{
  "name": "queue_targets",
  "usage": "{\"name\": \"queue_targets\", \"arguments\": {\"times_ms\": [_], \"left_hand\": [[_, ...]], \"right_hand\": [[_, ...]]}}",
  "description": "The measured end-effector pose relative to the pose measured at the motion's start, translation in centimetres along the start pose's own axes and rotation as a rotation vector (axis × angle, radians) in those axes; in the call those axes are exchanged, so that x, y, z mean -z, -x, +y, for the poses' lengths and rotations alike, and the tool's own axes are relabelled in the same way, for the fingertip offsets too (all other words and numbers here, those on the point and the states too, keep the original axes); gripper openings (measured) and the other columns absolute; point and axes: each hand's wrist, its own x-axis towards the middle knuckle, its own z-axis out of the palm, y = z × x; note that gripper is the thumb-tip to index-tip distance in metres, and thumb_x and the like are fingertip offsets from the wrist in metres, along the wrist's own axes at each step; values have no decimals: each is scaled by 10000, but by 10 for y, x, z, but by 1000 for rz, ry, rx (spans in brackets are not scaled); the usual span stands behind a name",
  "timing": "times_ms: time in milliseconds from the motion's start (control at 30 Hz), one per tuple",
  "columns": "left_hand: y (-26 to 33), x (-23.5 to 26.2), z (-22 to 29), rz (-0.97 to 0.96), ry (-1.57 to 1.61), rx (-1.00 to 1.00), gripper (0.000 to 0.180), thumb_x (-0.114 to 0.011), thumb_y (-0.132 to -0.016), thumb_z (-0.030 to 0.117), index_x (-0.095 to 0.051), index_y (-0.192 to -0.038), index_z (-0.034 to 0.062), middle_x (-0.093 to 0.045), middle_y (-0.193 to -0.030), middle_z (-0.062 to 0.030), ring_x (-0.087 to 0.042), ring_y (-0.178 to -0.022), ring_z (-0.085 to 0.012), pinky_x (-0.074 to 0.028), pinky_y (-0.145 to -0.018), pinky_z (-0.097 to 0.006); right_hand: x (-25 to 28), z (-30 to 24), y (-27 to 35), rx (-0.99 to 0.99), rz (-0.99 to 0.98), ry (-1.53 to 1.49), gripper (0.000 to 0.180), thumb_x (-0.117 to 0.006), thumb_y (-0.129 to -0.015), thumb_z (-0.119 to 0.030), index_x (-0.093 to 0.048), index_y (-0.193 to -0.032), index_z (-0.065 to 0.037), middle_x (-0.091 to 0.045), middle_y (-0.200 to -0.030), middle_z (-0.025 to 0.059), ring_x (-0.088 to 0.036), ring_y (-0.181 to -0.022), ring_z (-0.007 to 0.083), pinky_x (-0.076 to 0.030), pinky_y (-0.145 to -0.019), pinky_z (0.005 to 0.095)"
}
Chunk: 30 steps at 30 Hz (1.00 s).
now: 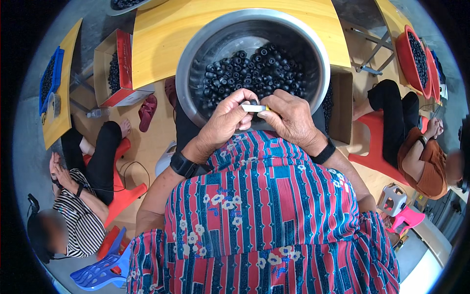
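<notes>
Close to my body, over the near rim of a wide steel bowl (184,68), my two hands meet. Small black round parts (249,71) with holes in them lie heaped in the bowl. Between its thumb and fingers my left hand (223,120) pinches one black part (253,102). My right hand (293,119) is closed on a small knife (253,108) with a flat pale blade and a bit of yellow at the handle. The blade lies across the black part, at my left thumb. My right fingers hide most of the handle.
The bowl stands against a yellow table (159,44). A carton (103,73) of black parts is to the left, another carton (341,105) to the right. Two people sit on red stools (374,142) at either side. A red basin (409,59) stands far right.
</notes>
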Motion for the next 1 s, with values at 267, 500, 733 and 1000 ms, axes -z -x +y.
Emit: {"name": "queue_targets", "arguments": {"times_ms": [267,500,733,1000], "left_hand": [[-1,3,-2,-48,11,-16,290,-512,-1028,319,-499,-1151,56,-431,-789,44,-372,-650,-34,-318,-580,-190],[3,0,2,-54,-27,38,268,-520,-1025,309,-497,-1109,56,-429,-835,31,-365,-656,-39,-312,-581,-192],[0,-1,1,-1,65,28,203,-500,-1034,248,-497,-1112,61,-453,-874,12,-366,-654,-49,-324,-586,-197],[-1,4,-6,12,193,29,200,-478,-1038,175,-477,-1205,65,-505,-912,3,-391,-652,-43,-337,-583,-201]], "right_hand": [[-2,3,1,-16,12,-8,221,-679,-868,-289,-659,-906,-73,-585,-781,104,-616,-719,311,-490,-623,407],[-8,15,-1,-126,62,-38,219,-663,-885,-261,-649,-864,-44,-578,-751,134,-601,-729,359,-477,-649,432],[-9,18,1,-162,178,-266,219,-689,-881,-206,-671,-985,-14,-632,-824,165,-614,-755,347,-490,-698,384],[-10,0,-3,-76,95,-172,354,-773,-766,-132,-725,-1117,-152,-622,-763,95,-622,-678,247,-498,-610,336]]}}
